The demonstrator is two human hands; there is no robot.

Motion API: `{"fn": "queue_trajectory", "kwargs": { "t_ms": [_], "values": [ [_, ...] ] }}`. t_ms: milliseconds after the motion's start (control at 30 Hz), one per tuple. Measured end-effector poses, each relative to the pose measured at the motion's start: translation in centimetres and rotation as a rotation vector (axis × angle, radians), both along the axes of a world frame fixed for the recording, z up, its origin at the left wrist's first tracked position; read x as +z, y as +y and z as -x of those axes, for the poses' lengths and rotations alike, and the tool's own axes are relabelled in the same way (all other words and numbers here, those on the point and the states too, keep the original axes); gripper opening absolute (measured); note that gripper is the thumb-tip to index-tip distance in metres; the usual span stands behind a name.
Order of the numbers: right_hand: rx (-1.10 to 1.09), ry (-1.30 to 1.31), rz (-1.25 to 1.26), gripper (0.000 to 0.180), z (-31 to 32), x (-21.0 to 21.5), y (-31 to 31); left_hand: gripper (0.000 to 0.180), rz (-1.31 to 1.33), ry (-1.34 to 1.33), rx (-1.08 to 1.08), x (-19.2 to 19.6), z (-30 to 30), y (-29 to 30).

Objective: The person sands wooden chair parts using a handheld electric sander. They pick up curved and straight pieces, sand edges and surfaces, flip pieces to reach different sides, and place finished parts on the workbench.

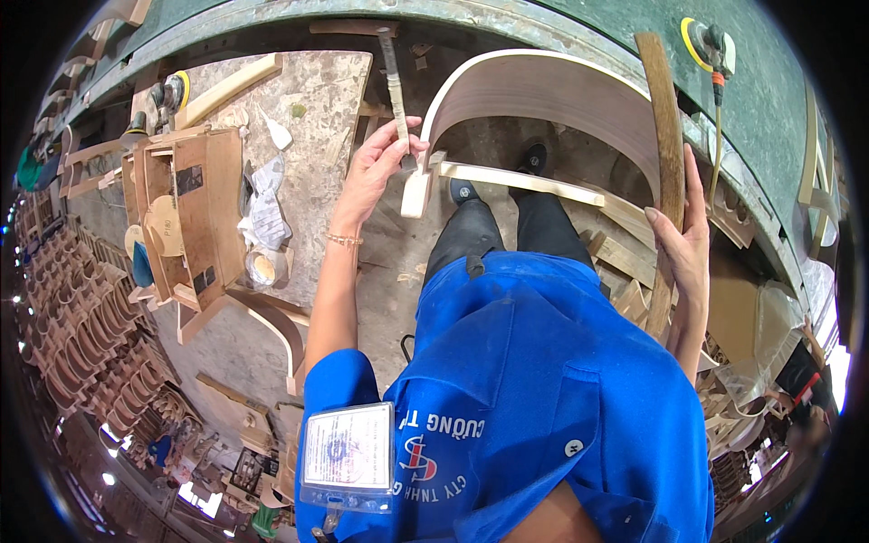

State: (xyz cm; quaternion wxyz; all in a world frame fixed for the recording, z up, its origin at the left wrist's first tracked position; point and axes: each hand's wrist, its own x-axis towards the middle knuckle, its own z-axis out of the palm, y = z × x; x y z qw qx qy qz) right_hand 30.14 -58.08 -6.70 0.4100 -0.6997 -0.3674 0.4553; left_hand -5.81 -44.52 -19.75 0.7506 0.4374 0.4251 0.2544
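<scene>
Between my hands stands a pale bent-wood piece (pixel 534 86), a wide curved band like a chair back, with a straight rail (pixel 520 178) running across its open side. My left hand (pixel 380 163) is closed around the lower end of a slim, grey-beige tool (pixel 395 86) beside the band's left end. Its kind is unclear; the upper end meets a brownish bar. My right hand (pixel 683 244) grips a long, worn brown wooden bar (pixel 665 118) at the band's right end, thumb on one side and fingers on the other.
A green-topped bench (pixel 579 14) runs along the far side, bearing a yellow-rimmed sander (pixel 701 45). On the left, a stained board (pixel 317 100) carries a wooden box (pixel 195 208) with sanding discs, a white bottle (pixel 275 131) and crumpled white material. Many curved wooden parts (pixel 86 326) are stacked beyond.
</scene>
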Motion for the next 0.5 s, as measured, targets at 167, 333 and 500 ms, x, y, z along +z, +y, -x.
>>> {"fn": "queue_trajectory", "kwargs": {
  "t_ms": [167, 333, 500],
  "values": [
    [-0.017, 0.024, -0.001, 0.087, 0.2, 0.0, -0.2, 0.036, 0.035, -0.02, -0.042, -0.6, -0.6, -0.2],
    [0.006, -0.012, 0.006, 0.087, 0.1, -0.1, -0.3, 0.035, -0.04, 0.003, -0.161, -1.1, -0.1, 0.4],
    [0.026, -0.029, 0.017, 0.085, 0.3, 0.1, -0.2, 0.031, -0.01, -0.028, -0.132, -1.3, 0.2, 0.4]
  ]
}}
